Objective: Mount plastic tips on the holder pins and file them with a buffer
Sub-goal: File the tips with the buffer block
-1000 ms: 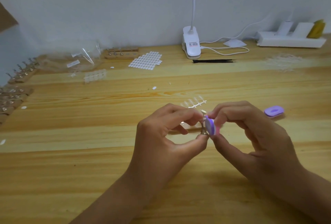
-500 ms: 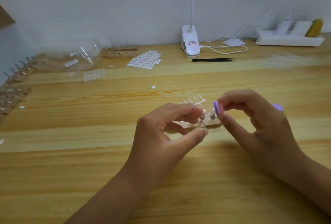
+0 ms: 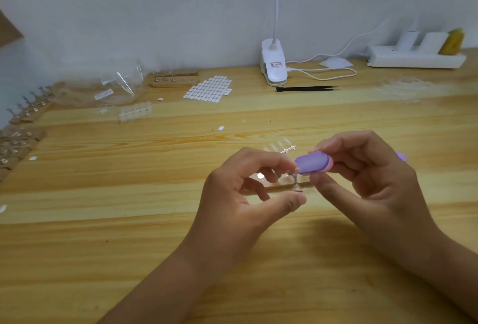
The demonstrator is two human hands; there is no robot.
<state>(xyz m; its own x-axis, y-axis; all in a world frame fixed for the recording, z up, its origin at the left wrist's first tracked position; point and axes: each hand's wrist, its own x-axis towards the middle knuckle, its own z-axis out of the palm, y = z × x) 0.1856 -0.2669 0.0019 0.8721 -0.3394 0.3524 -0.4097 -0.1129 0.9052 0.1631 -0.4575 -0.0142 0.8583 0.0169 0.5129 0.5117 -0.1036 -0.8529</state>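
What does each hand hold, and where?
The left hand pinches the holder pin at top and base; the right hand grips the purple buffer at the end away from the pin.

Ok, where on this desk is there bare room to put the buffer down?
Bare desk: the near side, below the left hand and right hand, and the strip between tweezers and right hand. Crowded: holders at left, bag and sticker sheet behind.

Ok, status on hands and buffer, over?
Left hand pinches holder pin. Right hand holds purple buffer at its tip. Tips strip lies behind, untouched.
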